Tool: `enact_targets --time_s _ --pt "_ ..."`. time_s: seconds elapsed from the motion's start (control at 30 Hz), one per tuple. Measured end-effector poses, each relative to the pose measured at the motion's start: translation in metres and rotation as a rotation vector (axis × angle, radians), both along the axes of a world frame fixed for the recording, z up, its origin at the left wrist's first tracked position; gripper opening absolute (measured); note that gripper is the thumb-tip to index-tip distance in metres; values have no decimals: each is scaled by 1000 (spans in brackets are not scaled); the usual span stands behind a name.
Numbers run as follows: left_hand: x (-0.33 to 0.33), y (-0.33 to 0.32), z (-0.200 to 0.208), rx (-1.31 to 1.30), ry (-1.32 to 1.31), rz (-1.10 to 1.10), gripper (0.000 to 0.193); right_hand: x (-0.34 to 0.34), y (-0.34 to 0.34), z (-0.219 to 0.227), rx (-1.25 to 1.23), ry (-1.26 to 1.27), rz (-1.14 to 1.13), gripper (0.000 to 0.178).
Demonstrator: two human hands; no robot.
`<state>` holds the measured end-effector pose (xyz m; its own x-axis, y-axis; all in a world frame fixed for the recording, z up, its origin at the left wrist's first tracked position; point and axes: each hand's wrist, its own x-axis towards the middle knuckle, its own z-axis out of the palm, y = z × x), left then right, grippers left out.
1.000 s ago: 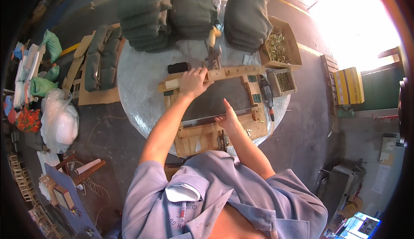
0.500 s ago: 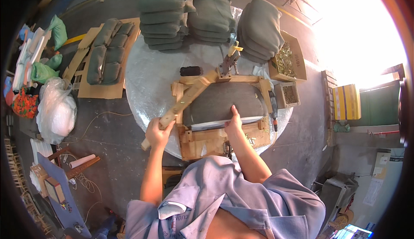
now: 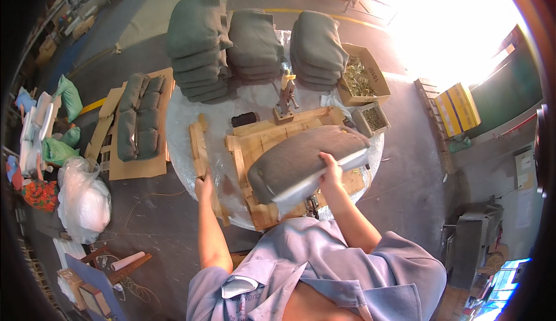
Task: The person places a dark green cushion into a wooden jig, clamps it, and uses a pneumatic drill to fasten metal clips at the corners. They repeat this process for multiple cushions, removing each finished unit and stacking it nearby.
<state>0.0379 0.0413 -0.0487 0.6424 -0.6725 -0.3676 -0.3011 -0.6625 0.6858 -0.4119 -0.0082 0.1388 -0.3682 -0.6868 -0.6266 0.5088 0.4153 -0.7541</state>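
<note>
My left hand is closed around a long wooden bar, at the left side of the round table. In my right hand is the near edge of a grey fabric-covered cushion, thumb on top. The cushion has a white strip along its near side and sits tilted, partly lifted over a wooden frame. A metal toggle clamp with a yellow handle stands on the frame's far rail. How far the cushion's underside clears the frame is hidden.
Stacks of grey cushions stand along the table's far side. A cardboard box and a smaller box of metal pieces are at the right. Beyond the clamp's left lies a black object. More cushions lie on cardboard at the left.
My left hand has brought the wooden bar from across the frame to its left. My right hand has lifted and tilted the cushion out of the frame, rightward and nearer.
</note>
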Motion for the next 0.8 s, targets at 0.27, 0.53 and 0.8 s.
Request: enact_targets --time_s 0.27,0.53,0.8 --pt "-40 -38 56 457 -459 -519 75 -46 24 163 -631 229 -44 34" --pt "-182 -72 307 -297 1752 -855 80 -112 44 235 -873 677 451 23" --pt "-291 -90 289 -458 1120 -546 87 -142 35 139 -963 475 350 54"
